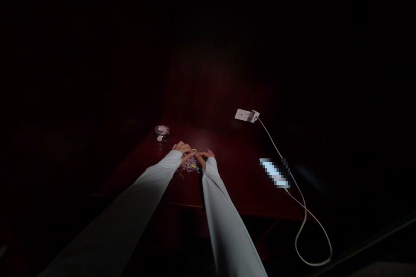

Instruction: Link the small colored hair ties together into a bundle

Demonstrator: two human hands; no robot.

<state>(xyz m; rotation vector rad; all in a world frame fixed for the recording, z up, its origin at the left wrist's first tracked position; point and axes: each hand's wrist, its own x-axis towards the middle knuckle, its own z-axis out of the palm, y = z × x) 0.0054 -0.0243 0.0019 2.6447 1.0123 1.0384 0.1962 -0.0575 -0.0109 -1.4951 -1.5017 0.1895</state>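
A small pile of purple, yellow and dark loops, like hair ties, lies on the dark red table. Over the pile's left side is my left hand, its fingers bent and pressed together toward the right. My right hand meets it from the right, the fingertips of both hands almost touching. A pinkish bit shows at the right hand's outer fingers. Whatever is pinched between the fingertips is too small and dark to make out.
A clear round container stands at the table's back left. A lit, blurred phone lies on the right, its white cable looping past the edge. The cable runs from a charger in a white socket behind the table.
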